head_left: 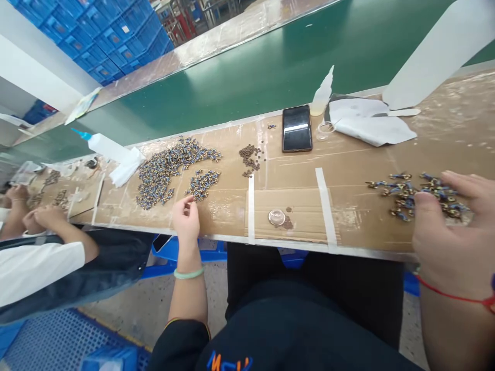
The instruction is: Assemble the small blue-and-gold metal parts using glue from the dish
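My left hand (186, 219) is at the near edge of a small heap of tiny blue-and-gold metal parts (203, 184). Its fingers are curled in a pinch, and whatever lies between them is too small to make out. Behind that heap spreads a larger pile of the same parts (166, 167). Over on the right, my right hand (456, 226) rests at a third pile of these parts (404, 193), thumb and fingers apart around its near side. Between my hands, a small round clear dish (276, 217) sits on a taped cardboard piece (259, 206).
Small brown discs (249, 157) lie near a phone (297, 129). A dropper bottle (324, 93), white cloth (367, 121) and white panel (433, 56) stand behind. Left are a blue-tipped bottle (108, 147) and a co-worker's hands (44, 216). A green belt (240, 67) runs along the back.
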A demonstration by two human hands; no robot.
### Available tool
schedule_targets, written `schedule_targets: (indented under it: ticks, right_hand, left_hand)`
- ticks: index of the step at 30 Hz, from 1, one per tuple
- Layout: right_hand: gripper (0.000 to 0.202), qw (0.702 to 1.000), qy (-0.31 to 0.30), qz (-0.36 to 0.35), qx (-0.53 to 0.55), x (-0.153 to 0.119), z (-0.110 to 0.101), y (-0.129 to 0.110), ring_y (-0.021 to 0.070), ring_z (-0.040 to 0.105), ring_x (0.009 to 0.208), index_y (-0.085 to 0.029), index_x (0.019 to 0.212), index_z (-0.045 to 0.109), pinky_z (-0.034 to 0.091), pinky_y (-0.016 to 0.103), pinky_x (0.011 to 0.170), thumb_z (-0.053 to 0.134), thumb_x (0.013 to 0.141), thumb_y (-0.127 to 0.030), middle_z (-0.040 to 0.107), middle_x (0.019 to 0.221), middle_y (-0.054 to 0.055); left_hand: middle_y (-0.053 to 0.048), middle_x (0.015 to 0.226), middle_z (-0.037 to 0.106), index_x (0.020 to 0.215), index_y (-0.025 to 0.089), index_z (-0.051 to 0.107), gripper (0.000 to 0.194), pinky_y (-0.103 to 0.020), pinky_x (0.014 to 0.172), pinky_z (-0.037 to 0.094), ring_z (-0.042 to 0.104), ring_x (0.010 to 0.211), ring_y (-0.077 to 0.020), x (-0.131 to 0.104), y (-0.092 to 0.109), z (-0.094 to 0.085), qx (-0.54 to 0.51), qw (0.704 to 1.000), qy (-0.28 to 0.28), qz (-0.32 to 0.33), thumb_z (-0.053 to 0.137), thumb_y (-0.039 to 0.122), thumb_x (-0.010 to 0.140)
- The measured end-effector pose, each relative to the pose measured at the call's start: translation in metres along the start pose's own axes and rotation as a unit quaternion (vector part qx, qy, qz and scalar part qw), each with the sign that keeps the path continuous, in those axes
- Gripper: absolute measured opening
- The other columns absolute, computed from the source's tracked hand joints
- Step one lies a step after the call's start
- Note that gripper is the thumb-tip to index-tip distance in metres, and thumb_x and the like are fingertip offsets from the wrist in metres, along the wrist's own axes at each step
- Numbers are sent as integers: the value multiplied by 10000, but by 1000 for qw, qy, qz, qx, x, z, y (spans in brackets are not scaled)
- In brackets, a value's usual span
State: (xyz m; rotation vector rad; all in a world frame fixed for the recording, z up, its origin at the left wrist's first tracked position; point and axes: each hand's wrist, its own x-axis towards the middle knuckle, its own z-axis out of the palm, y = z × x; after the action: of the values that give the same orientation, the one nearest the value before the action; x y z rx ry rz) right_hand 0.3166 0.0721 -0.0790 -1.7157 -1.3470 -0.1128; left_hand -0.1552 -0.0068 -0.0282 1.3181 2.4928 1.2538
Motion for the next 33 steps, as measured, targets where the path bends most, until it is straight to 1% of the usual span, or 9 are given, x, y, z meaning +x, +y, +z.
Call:
schedule_targets:
  ticks: [3,5,8,12,16,22,26,29,33]
  right_hand:
    - [289,997,19,-54,60,-9,2,-21,333,790,965,-247,834,772,565,563,1005,705,844,-528,794,898,166]
    - [292,991,8,-87,102,-18,2,-34,344,792,987,-258,862,765,570,574,1020,648,865,-525,807,932,149]
    - [222,987,-4,-101,123,-29,1,-40,366,796,1030,-259,879,763,577,588,1022,673,874,-462,826,979,126]
    - [204,986,4,-109,123,-34,2,-35,362,801,1003,-265,859,767,580,583,1015,682,879,-449,825,943,107]
    - [200,986,4,-124,114,-34,3,-30,352,813,990,-258,872,778,605,576,1007,679,908,-428,829,918,83]
    - [199,983,11,-138,118,-34,2,-29,357,817,990,-246,870,781,606,579,1007,687,917,-415,833,918,85]
    - [216,984,12,-132,121,-34,3,-29,361,817,986,-236,863,779,604,583,1007,684,921,-421,833,911,97]
    - [212,984,11,-126,123,-35,3,-29,357,815,990,-239,863,778,598,582,1015,680,920,-418,831,916,94]
    - [197,983,8,-134,128,-35,4,-29,350,805,969,-243,858,768,594,562,985,679,917,-408,822,898,101]
  left_hand:
    - [-102,1071,748,1117,152,741,300,-345,824,565,639,826,-193,21,-13,-5,35,999,-36,5,628,230,850]
    - [-86,1066,739,1110,162,748,316,-368,911,570,644,851,-197,29,-14,-5,50,996,-67,19,680,203,804]
    - [-83,1055,716,1072,161,744,320,-416,974,564,634,836,-208,34,-15,-5,76,993,-82,22,748,216,757]
    - [-77,1004,704,981,169,728,260,-457,955,569,626,797,-218,35,-22,-9,96,992,-82,7,767,302,760]
    - [-62,929,707,903,177,722,190,-435,885,590,666,783,-222,34,-30,-13,84,992,-94,-6,741,291,752]
    - [-74,1019,736,1156,178,721,409,-364,769,611,696,802,-199,27,-36,-20,41,992,-117,-4,697,234,752]
    - [-107,1160,717,1213,192,693,478,-320,710,601,690,848,-193,17,-45,-26,30,995,-88,21,737,236,738]
    - [-99,1094,715,1130,181,696,330,-328,736,600,678,839,-195,13,-51,-29,45,996,-69,26,688,278,814]
    - [-99,1091,705,1031,195,740,220,-388,878,603,675,929,-226,19,-49,-29,45,993,-99,51,592,233,874]
